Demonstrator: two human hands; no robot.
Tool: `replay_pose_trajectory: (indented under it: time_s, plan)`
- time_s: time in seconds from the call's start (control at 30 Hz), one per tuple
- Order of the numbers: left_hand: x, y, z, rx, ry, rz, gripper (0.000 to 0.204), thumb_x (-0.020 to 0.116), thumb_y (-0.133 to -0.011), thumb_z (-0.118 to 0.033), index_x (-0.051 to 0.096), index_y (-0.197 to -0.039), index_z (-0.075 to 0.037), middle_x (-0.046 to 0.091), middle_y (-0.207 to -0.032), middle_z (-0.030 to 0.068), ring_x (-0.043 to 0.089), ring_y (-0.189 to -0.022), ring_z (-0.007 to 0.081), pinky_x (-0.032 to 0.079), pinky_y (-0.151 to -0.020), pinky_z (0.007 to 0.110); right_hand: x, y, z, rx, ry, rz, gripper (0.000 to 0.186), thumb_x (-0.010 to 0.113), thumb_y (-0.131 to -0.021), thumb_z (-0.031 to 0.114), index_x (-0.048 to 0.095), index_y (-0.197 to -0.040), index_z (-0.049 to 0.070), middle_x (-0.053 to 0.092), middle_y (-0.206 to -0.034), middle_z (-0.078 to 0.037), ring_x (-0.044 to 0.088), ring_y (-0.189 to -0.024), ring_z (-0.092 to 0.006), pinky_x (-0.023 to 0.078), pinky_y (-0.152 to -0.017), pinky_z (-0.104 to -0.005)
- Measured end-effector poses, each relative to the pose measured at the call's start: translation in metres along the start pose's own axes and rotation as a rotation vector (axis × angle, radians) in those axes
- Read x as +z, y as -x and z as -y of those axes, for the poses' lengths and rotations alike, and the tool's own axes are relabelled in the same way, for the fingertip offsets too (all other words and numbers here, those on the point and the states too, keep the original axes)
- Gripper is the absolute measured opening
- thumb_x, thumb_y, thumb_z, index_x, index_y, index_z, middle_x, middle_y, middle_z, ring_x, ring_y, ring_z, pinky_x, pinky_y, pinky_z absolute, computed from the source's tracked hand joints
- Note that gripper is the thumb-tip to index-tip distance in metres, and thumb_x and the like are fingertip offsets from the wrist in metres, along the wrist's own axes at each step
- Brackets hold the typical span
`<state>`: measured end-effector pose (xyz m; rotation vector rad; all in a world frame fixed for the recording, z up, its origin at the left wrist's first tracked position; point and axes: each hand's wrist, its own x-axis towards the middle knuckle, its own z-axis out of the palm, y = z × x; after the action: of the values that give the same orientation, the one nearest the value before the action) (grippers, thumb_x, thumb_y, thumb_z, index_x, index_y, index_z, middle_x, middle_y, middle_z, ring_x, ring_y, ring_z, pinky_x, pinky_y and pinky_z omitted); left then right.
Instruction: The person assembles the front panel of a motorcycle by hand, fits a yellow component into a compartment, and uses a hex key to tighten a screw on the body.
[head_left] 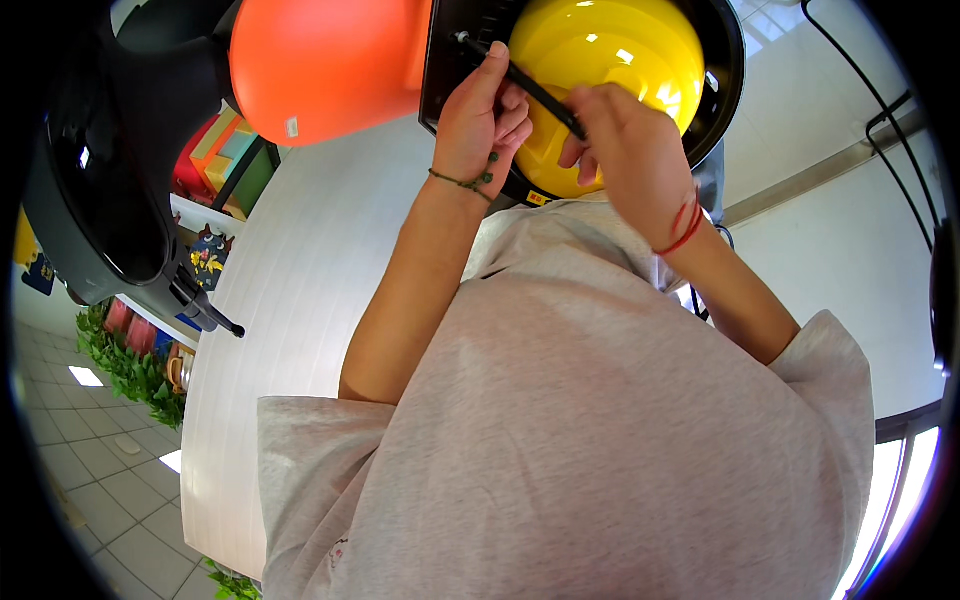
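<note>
A slim black rod (546,98) runs slantwise between my hands, over a glossy yellow dome (610,60). My left hand (478,120), with a green beaded bracelet at the wrist, is closed around the rod's upper part, thumb pointing up. My right hand (640,150), wearing a red cord bracelet, is closed at the rod's lower end; its fingers are a little blurred. A black panel (450,80) lies just beyond my left hand, and a small light tip shows against it. The yellow dome sits inside a round black rim (725,70).
Left of the panel is a smooth orange shell (330,70). A large glossy black device (110,190) with a thin nozzle-like end stands at far left. A pale tabletop (290,300) stretches below it. Shelves with colourful boxes (215,165) and green leaves (130,370) lie beyond; black cables (870,90) hang right.
</note>
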<state>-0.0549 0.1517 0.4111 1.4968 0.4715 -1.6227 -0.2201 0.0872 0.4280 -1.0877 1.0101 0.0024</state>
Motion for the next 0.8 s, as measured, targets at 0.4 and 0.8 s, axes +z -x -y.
replay_pose_trajectory:
  time_s: [0.4,0.8]
  plan:
    - [-0.033,0.031,0.001,0.134,-0.012,0.013,0.034,0.047,-0.087,-0.001,0.049,-0.12,0.004,0.056,-0.117,0.0173,0.054,-0.107,0.0216,0.044,-0.097,0.032,0.008,-0.003,0.0,0.092,-0.146,-0.144,0.032,0.065,-0.088,0.025,0.059,-0.102,-0.003,0.064,-0.072,-0.009,0.062,-0.063,-0.0128,0.046,-0.056,-0.0248]
    - [-0.036,0.02,0.003,0.178,0.321,-0.102,0.025,0.048,-0.093,0.004,0.046,-0.117,0.007,0.051,-0.127,0.0229,0.053,-0.119,0.028,0.043,-0.107,0.038,-0.011,0.046,-0.014,-0.051,-0.058,-0.016,0.017,0.065,-0.086,0.011,0.057,-0.096,0.001,0.058,-0.065,-0.006,0.052,-0.052,-0.0086,0.042,-0.051,-0.0235]
